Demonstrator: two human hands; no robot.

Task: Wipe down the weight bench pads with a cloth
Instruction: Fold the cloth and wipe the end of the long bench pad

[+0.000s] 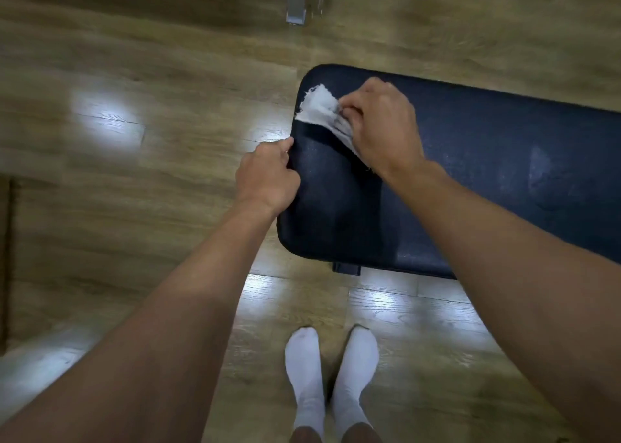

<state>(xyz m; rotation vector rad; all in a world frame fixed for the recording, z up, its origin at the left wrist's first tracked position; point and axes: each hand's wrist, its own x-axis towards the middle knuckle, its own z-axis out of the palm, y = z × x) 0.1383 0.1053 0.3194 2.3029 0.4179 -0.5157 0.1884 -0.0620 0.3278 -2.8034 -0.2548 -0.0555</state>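
A dark navy weight bench pad (470, 180) runs from the middle of the view off to the right. My right hand (383, 123) presses a frayed white cloth (319, 108) onto the pad near its far left corner, fingers bunched on the cloth. My left hand (267, 175) grips the pad's left end edge, fingers curled over it. Pale smudges show on the pad's right part.
Wood plank floor (134, 173) surrounds the bench, with bright light reflections. My feet in white socks (331, 378) stand just in front of the pad. A grey metal frame leg (297, 2) stands at the top. A dark bracket (346, 268) shows under the pad's near edge.
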